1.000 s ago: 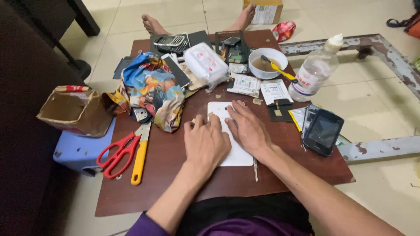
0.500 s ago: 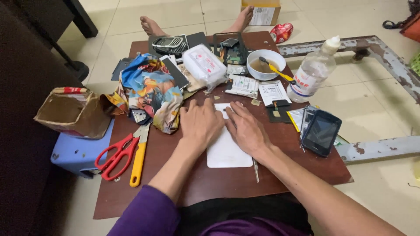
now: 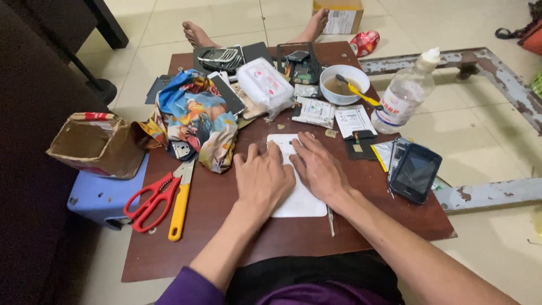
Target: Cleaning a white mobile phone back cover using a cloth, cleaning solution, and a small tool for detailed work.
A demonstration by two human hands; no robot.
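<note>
Both hands lay palm-down, side by side, forearms angling in from the near edge of the brown wooden table (image 3: 226,248). The left hand (image 3: 263,179) and right hand (image 3: 319,169) rested flat, fingers extended and slightly spread, gripping nothing, on a smooth white rectangular sheet (image 3: 299,200) whose far end showed beyond the fingertips; red-handled scissors (image 3: 148,201) lay well left.
</note>
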